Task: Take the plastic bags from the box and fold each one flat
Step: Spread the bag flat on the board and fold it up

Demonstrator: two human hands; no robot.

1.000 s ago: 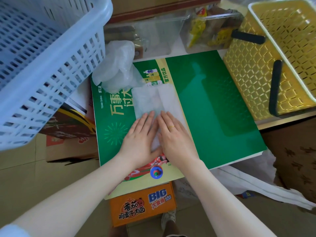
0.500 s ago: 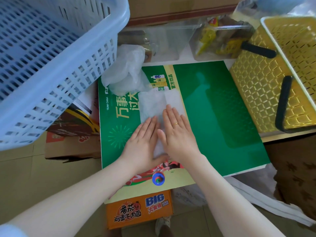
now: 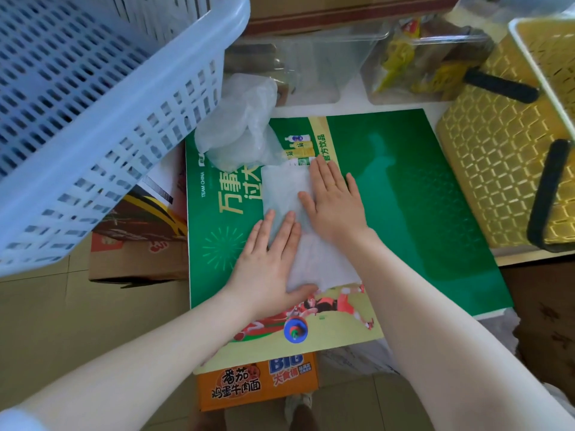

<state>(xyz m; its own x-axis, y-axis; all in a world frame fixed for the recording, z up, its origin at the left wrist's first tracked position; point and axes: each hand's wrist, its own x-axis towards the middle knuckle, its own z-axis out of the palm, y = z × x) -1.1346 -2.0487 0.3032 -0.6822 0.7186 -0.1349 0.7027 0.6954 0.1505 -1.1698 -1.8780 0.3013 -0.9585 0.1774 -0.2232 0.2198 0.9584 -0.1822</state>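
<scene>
Blue basket (image 3: 93, 119) is seen far left, raised over the floor. Crumpled plastic bag (image 3: 239, 126) is left unfolded at the far left corner of the green board (image 3: 404, 197), touching the far end of the bag being worked.

Left hand (image 3: 267, 262) is laid flat, fingers straight, palm pressed on the near left edge of the white bag (image 3: 286, 194); nothing is gripped. It has been kept at the near end.

Right hand (image 3: 334, 202) is also flat, fingers straight, pressed on the bag's right side. It has been slid away from the body since half a second ago, from beside the left hand up to the bag's far end.

Judged: air and creases are being smoothed out lengthwise; the bag is lying flat on the board, probably ready for the next fold.

Yellow basket (image 3: 497, 169) stands on the tabletop (image 3: 351, 98) at right, untouched.
</scene>
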